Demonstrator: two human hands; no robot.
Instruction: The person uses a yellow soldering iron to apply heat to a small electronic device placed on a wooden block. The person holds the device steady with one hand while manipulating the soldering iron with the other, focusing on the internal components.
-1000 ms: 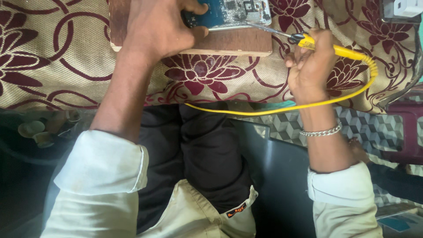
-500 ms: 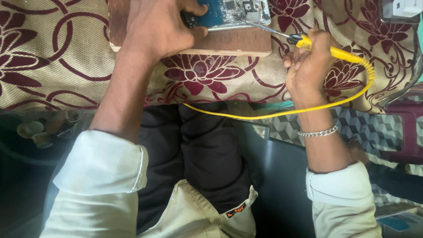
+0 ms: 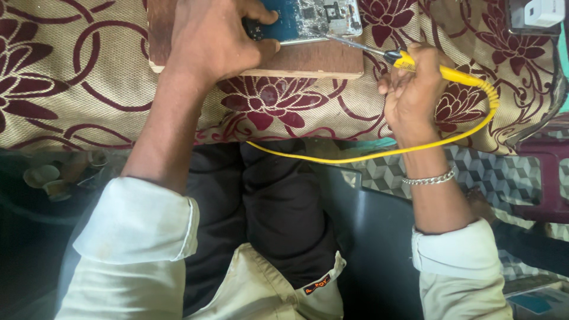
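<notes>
The person is sitting close against a surface (image 3: pixel 71 77) draped in a beige cloth patterned with dark red flowers, and on it a small wooden board (image 3: pixel 308 59) is lying flat. On that board a blue circuit board (image 3: pixel 314 15) is resting, its top edge running out of view.

The left hand (image 3: pixel 213 35) is pressing down on the circuit board's near-left part, fingers curled over it and the thumb lying along its lower edge, pinning it to the wood. The right hand (image 3: pixel 412 89) is wrapped around the yellow handle of a soldering iron (image 3: pixel 415 61), fingers closed tight on the grip in a pen-like hold, and its thin metal tip is reaching left to the circuit board's lower right edge; whether it is actually touching there is hard to tell. A yellow cord (image 3: pixel 367 157) is looping from the handle's rear, down around the wrist and across the person's lap.

The circuit board looks thin, light and stiff, and I would judge it fragile, with small parts on its face, so holding it by the edges seems safest. The iron is best gripped on the insulated handle, well back from the metal. A white charger-like block (image 3: pixel 542 12) is sitting at the far right.
</notes>
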